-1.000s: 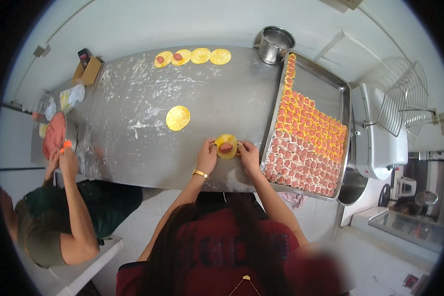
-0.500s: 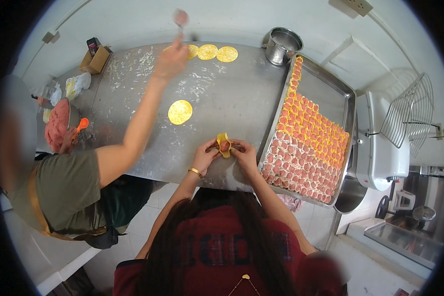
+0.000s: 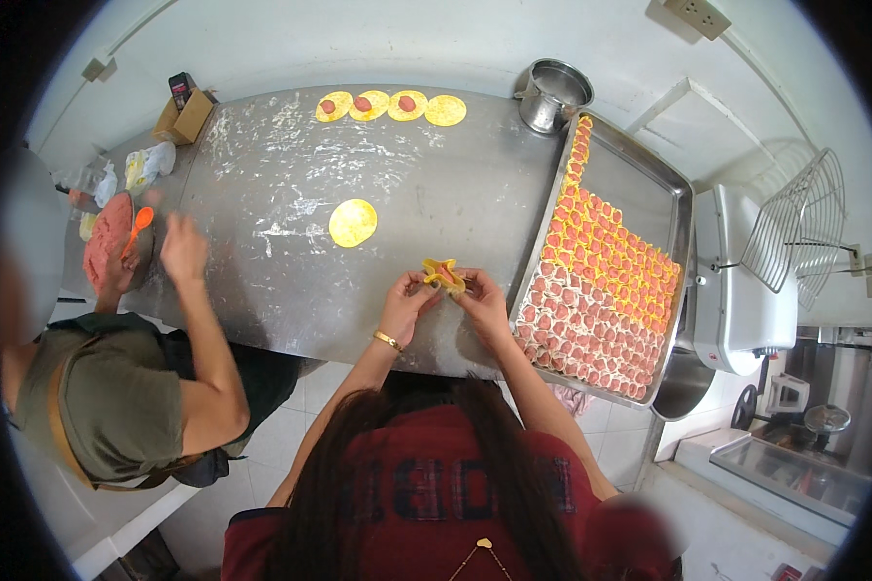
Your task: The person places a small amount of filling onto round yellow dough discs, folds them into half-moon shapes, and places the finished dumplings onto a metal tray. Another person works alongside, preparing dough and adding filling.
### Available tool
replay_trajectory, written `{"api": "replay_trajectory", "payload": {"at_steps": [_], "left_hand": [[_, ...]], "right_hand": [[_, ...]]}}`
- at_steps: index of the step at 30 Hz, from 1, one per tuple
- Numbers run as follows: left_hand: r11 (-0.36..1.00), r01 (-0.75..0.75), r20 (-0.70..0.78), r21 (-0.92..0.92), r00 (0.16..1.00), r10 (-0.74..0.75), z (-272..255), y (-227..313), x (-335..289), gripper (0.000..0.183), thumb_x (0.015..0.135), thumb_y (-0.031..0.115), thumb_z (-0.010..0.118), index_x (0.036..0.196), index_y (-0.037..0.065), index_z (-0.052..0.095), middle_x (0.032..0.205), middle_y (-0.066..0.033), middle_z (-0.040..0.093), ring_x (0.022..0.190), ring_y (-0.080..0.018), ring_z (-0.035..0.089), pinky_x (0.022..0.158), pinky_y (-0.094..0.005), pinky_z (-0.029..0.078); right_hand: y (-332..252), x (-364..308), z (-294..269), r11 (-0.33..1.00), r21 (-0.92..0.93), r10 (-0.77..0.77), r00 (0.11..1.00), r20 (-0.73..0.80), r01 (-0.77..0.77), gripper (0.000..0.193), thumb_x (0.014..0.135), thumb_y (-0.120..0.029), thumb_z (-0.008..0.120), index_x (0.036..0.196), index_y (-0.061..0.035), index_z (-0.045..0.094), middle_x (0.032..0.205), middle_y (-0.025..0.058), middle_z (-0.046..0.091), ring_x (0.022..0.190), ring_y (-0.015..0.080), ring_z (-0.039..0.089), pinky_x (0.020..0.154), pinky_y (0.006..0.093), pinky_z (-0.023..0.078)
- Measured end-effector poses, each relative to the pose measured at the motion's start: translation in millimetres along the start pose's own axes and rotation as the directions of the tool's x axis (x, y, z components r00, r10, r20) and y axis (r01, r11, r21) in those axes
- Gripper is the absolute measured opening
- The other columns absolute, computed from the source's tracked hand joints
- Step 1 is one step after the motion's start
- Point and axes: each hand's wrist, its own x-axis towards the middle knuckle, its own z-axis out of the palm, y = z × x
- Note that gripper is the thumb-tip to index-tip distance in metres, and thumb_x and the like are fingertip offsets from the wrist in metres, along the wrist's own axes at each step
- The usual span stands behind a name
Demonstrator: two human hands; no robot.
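My left hand (image 3: 404, 306) and right hand (image 3: 482, 304) pinch opposite sides of a folded yellow wrapper (image 3: 443, 275) over the table's (image 3: 436, 194) near side. A metal tray (image 3: 639, 179), partly filled, walls off my right. Beyond lies a flat yellow round (image 3: 354, 224); leftward, a co-worker's hand (image 3: 184, 249); farthest, four rounds in a row (image 3: 394, 108) and a steel pot (image 3: 547, 111).

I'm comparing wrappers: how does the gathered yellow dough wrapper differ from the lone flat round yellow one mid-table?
The gathered yellow dough wrapper is held by the left hand and right hand; the flat round yellow dough wrapper lies on the grey metal table. The gathered wrapper's edge is ruffled, the flat wrapper's smooth. Pink filling shows in the gathered wrapper, none on the flat wrapper. Both are yellow.
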Motion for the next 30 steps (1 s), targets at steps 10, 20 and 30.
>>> {"api": "replay_trajectory", "payload": {"at_steps": [10,20,30], "left_hand": [[0.954,-0.108,0.036,0.281,0.994,0.102,-2,5,2,0.024,0.083,0.000,0.060,0.105,0.003,0.053,0.109,-0.0062,0.055,0.092,-0.0130,0.058,0.080,-0.0274,0.052],[0.559,-0.341,0.158,0.756,0.923,0.350,-2,-12,4,0.030,0.073,0.002,0.070,0.100,0.003,0.055,0.090,-0.0076,0.065,0.077,-0.0185,0.066,0.068,-0.0293,0.052],[0.413,-0.355,0.252,0.839,0.926,0.282,3,-8,-1,0.034,0.071,0.004,0.072,0.102,0.005,0.059,0.087,-0.0112,0.068,0.076,-0.0205,0.068,0.068,-0.0303,0.053]], "right_hand": [[-2,16,-20,0.924,-0.382,0.006,1.000,0.013,0.000,0.025,0.076,0.006,0.063,0.101,0.0024,0.061,0.098,0.0067,0.063,0.090,0.0138,0.059,0.080,0.0261,0.048],[5,16,-27,0.800,-0.583,-0.050,0.985,0.167,0.140,0.033,0.072,0.012,0.059,0.104,0.0029,0.060,0.101,0.0111,0.062,0.087,0.0182,0.064,0.079,0.0287,0.052],[-3,9,-34,0.477,-0.830,-0.125,0.957,0.261,0.288,0.033,0.067,0.007,0.060,0.099,-0.0016,0.063,0.094,0.0125,0.061,0.088,0.0302,0.062,0.074,0.0327,0.051]]}}
